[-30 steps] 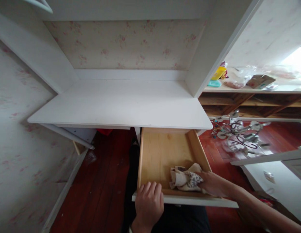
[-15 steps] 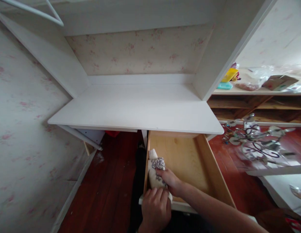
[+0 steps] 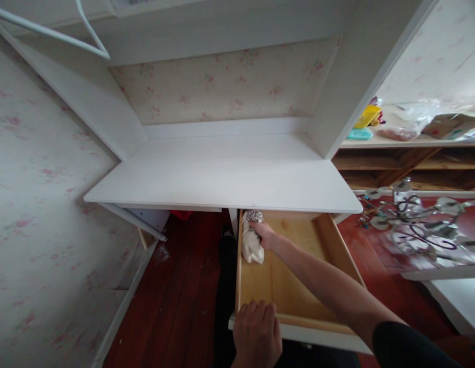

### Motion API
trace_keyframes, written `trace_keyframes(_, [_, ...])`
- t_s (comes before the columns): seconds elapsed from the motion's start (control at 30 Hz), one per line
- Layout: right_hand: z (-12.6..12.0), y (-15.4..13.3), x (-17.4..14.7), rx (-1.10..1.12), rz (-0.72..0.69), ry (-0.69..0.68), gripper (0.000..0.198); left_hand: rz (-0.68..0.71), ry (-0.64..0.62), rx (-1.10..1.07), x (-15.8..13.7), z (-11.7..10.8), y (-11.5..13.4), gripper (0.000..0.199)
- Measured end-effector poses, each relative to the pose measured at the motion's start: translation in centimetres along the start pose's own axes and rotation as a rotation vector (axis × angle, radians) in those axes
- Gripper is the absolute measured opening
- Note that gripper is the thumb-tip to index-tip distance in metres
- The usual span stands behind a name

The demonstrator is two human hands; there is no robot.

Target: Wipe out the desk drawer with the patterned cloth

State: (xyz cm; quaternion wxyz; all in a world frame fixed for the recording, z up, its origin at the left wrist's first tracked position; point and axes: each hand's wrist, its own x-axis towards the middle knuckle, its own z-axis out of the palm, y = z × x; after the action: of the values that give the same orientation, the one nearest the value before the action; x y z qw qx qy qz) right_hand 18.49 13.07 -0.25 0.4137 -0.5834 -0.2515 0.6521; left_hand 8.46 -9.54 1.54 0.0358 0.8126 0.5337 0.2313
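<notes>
Right hand: my right hand (image 3: pixel 265 234) reaches to the far left corner of the open drawer (image 3: pixel 299 286), fingers pressed down on a crumpled cloth (image 3: pixel 252 244), gripping its top.
Cloth: it lies on the drawer floor at about 11 o'clock from the drawer's middle, touching the left wall and close under the bench (image 3: pixel 222 176) edge.
Left hand: my left hand (image 3: pixel 256 335) rests on the drawer's front rim at 6 o'clock, fingers curled together over the edge, holding it.
Progress: by my judgement the wiping is partway; the cloth sits in the far left corner, and I cannot tell which parts of the wood have been covered.
Edges: the left wall is hard against the cloth; the bench overhangs the drawer's back end, so little headroom lies at 12 o'clock.
Open room: bare wood runs from the cloth toward 3 and 5 o'clock, crossed only by my forearm.
Surroundings: a metal light fitting (image 3: pixel 417 220) lies on the red floor at 3 o'clock, well apart from the drawer.
</notes>
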Motion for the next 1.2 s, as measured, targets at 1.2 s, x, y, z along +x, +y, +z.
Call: trace_keyframes(1.2, [-18.0,0.5,-0.3,-2.012,-0.829,-0.140,0.044,-0.010,0.096,-0.042,-0.1,0.9,0.0,0.014])
